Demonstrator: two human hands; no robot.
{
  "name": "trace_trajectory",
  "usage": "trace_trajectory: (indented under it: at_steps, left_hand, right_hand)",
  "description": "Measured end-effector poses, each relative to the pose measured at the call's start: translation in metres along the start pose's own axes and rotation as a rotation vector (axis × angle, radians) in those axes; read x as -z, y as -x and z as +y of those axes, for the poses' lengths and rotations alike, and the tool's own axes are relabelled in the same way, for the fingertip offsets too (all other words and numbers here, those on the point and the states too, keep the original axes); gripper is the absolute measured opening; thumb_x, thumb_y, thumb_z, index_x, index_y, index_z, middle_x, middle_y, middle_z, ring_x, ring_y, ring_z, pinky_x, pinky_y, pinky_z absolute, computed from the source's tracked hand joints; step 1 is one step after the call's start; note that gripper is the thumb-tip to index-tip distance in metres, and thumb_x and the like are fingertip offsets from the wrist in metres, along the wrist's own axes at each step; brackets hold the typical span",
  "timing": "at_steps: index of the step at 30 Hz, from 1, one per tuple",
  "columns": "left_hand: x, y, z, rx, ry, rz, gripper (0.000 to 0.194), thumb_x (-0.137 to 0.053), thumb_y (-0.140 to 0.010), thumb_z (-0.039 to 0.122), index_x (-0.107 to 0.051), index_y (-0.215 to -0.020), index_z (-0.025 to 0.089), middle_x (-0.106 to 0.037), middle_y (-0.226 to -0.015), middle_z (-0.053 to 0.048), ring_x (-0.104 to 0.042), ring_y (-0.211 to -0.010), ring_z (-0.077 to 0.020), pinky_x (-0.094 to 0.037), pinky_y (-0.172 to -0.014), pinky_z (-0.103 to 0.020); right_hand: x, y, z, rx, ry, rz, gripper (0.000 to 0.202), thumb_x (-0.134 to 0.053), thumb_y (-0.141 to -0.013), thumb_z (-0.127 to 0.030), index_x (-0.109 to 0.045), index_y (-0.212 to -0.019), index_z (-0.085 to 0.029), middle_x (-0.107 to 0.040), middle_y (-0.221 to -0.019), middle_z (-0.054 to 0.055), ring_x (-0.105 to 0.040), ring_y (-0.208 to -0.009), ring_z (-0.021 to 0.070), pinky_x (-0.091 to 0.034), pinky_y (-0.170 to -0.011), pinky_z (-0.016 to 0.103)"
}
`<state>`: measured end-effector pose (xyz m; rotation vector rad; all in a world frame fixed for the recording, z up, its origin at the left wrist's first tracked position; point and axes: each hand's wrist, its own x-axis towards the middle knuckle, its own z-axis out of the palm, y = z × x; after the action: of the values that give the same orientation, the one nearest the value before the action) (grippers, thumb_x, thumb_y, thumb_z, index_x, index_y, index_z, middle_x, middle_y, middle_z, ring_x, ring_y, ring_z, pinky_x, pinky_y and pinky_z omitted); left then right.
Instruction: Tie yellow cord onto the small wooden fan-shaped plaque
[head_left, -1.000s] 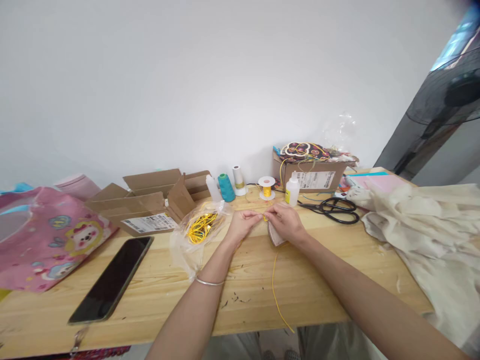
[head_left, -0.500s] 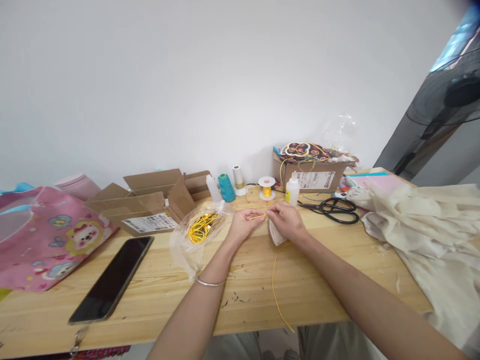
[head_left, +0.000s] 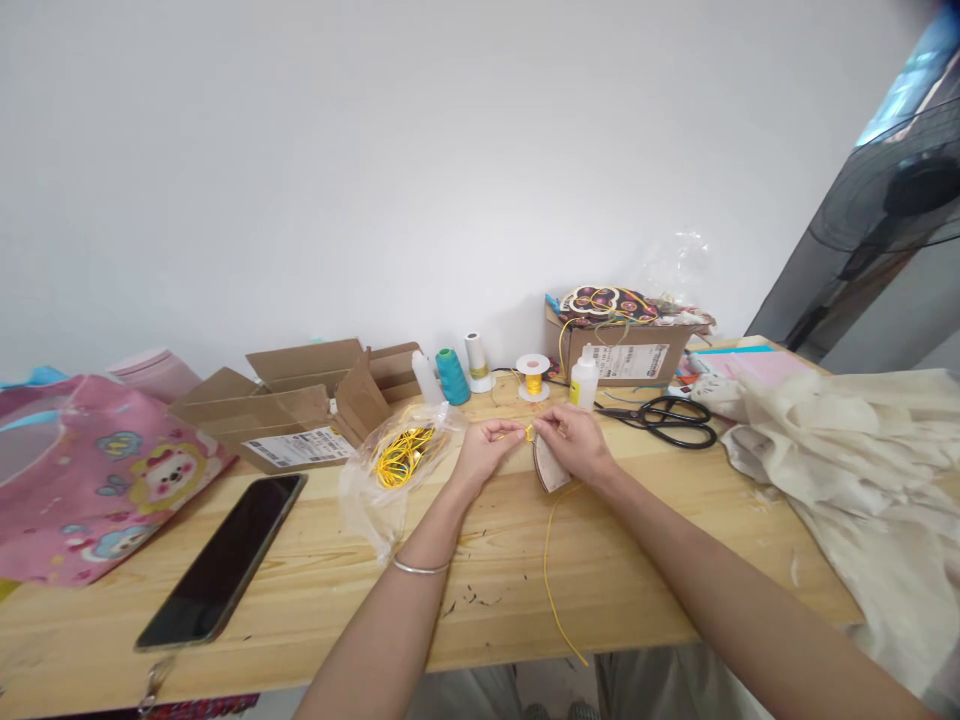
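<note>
Above the middle of the table, my left hand (head_left: 487,448) pinches a thin yellow cord (head_left: 529,433) between thumb and fingers. Close beside it on the right, my right hand (head_left: 571,440) is closed on the same cord, which makes a small loop between the two hands. A small beige fabric piece with a dark edge (head_left: 551,468) hangs under my right hand; whether the fingers also grip it is hidden. From near this piece a long yellow cord tail (head_left: 551,580) runs down over the table's front edge.
Left of my hands lie a clear bag of yellow cord (head_left: 405,455), a black phone (head_left: 225,560) and an open cardboard box (head_left: 289,415). Behind stand thread spools (head_left: 453,376) and a small bottle (head_left: 584,380). Black scissors (head_left: 675,420) and cream cloth (head_left: 847,440) lie right.
The yellow cord between my fingertips was a nearly straight strand and now shows a small loop. Both hands have hardly moved.
</note>
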<state>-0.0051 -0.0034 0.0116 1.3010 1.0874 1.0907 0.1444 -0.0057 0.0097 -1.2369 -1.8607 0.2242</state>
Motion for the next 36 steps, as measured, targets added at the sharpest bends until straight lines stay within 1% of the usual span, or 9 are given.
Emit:
trace_trajectory:
  at_steps: [5,12,15,18,23,26,29,34,36]
  left_hand:
    - [0.0004,0.0012,0.0007,0.000,0.032,-0.033,0.019,-0.061,-0.057,0.029,-0.063,-0.066,0.013,-0.061,-0.059,0.000,-0.047,-0.050,-0.0064,-0.035,-0.051,-0.019]
    - [0.0010,-0.0008,-0.0008,-0.004,-0.046,-0.014,0.021,-0.062,-0.055,0.030,-0.064,-0.067,0.013,-0.063,-0.064,-0.003,-0.051,-0.057,-0.0095,-0.036,-0.057,-0.021]
    - [0.0009,-0.0009,-0.0010,-0.020,-0.099,-0.003,0.022,-0.061,-0.055,0.031,-0.063,-0.067,0.013,-0.062,-0.063,-0.003,-0.049,-0.054,-0.0094,-0.036,-0.054,-0.021]
    - [-0.0003,0.0001,0.0000,-0.045,-0.156,-0.006,0.023,-0.059,-0.057,0.033,-0.062,-0.067,0.013,-0.059,-0.057,0.000,-0.045,-0.048,-0.0077,-0.033,-0.048,-0.019]
    - [-0.0026,0.0015,0.0020,-0.150,-0.152,-0.045,0.019,-0.056,-0.060,0.032,-0.058,-0.066,0.013,-0.055,-0.058,0.001,-0.044,-0.052,-0.0073,-0.032,-0.050,-0.018]
    - [-0.0023,0.0010,0.0010,-0.135,-0.178,-0.055,0.023,-0.056,-0.060,0.033,-0.057,-0.071,0.013,-0.046,-0.047,0.004,-0.035,-0.042,-0.0049,-0.025,-0.042,-0.018]
    - [-0.0016,0.0003,-0.0007,-0.130,-0.211,-0.019,0.026,-0.058,-0.059,0.034,-0.059,-0.073,0.013,-0.037,-0.041,0.007,-0.027,-0.038,-0.0038,-0.018,-0.039,-0.018]
    - [-0.0017,0.0007,-0.0008,-0.104,-0.202,0.020,0.027,-0.059,-0.056,0.036,-0.059,-0.071,0.013,-0.030,-0.041,0.007,-0.024,-0.039,-0.0037,-0.015,-0.039,-0.018]
    - [-0.0018,0.0010,-0.0004,-0.097,-0.185,0.024,0.026,-0.060,-0.056,0.035,-0.058,-0.070,0.013,-0.032,-0.041,0.007,-0.024,-0.040,-0.0037,-0.016,-0.040,-0.018]
  right_hand:
    - [0.0004,0.0008,-0.0013,0.000,-0.059,-0.023,0.014,-0.045,-0.073,-0.025,-0.055,-0.067,-0.018,-0.058,-0.065,0.002,-0.050,-0.065,0.0126,-0.037,-0.060,0.024]
    - [-0.0002,0.0016,-0.0047,0.045,-0.065,-0.034,0.013,-0.045,-0.073,-0.025,-0.055,-0.068,-0.018,-0.058,-0.065,0.002,-0.050,-0.065,0.0129,-0.037,-0.059,0.024]
    - [-0.0003,0.0017,-0.0045,0.050,-0.049,-0.028,0.013,-0.045,-0.072,-0.025,-0.055,-0.068,-0.018,-0.057,-0.065,0.002,-0.050,-0.066,0.0133,-0.036,-0.059,0.024]
    - [-0.0001,0.0016,-0.0035,0.020,-0.035,-0.042,0.013,-0.045,-0.072,-0.025,-0.055,-0.068,-0.018,-0.057,-0.066,0.002,-0.050,-0.065,0.0132,-0.036,-0.059,0.024]
    - [-0.0006,0.0011,-0.0021,-0.013,-0.040,-0.059,0.015,-0.043,-0.073,-0.025,-0.055,-0.068,-0.018,-0.058,-0.065,0.002,-0.050,-0.063,0.0129,-0.036,-0.058,0.024]
    - [-0.0014,0.0009,-0.0015,-0.021,-0.039,-0.060,0.015,-0.043,-0.073,-0.025,-0.055,-0.069,-0.018,-0.058,-0.066,0.002,-0.050,-0.064,0.0130,-0.036,-0.058,0.024]
    - [-0.0021,0.0010,-0.0012,-0.022,-0.035,-0.057,0.014,-0.044,-0.073,-0.026,-0.056,-0.069,-0.018,-0.058,-0.067,0.003,-0.050,-0.065,0.0132,-0.036,-0.058,0.024]
    - [-0.0022,0.0009,-0.0013,0.000,-0.007,-0.044,0.014,-0.045,-0.073,-0.026,-0.056,-0.069,-0.017,-0.058,-0.067,0.003,-0.050,-0.067,0.0136,-0.036,-0.059,0.024]
    - [-0.0021,0.0007,-0.0014,0.014,0.010,-0.042,0.014,-0.045,-0.073,-0.026,-0.056,-0.069,-0.018,-0.058,-0.066,0.003,-0.050,-0.067,0.0138,-0.036,-0.060,0.025]
